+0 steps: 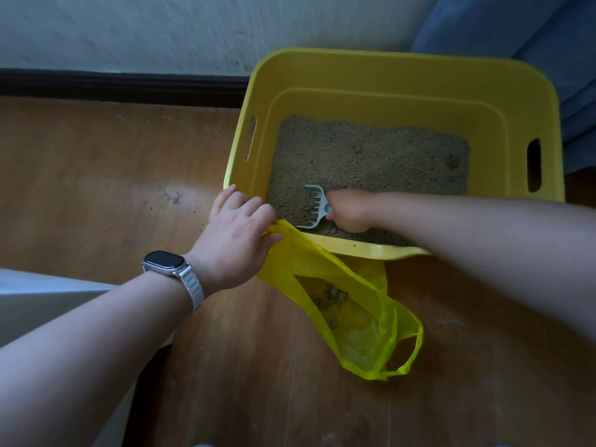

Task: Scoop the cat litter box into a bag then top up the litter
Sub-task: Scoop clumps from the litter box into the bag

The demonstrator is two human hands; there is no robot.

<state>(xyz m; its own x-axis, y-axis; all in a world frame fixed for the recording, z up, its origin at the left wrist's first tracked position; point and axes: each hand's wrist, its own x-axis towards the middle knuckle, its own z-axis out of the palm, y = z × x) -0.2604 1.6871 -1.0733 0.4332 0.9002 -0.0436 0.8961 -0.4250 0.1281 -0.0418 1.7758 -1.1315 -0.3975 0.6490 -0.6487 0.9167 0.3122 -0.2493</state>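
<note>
No readable text, brand or number — not on the litter box (pixel 387 71), bag (pixel 292 253) or watch (pixel 164 262)

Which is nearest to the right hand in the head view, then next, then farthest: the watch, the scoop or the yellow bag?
1. The scoop, gripped by the right hand inside the litter box.
2. The yellow bag, on the floor outside the box's near rim, held by the left hand.
3. The watch, on the left wrist, farthest left.

- Setting: room in a home.
- Evidence: wood-pattern floor (pixel 96 175), dark skirting board (pixel 122 85), white wall (pixel 161 30), yellow cat litter box (pixel 400 75) standing on the floor.
</note>
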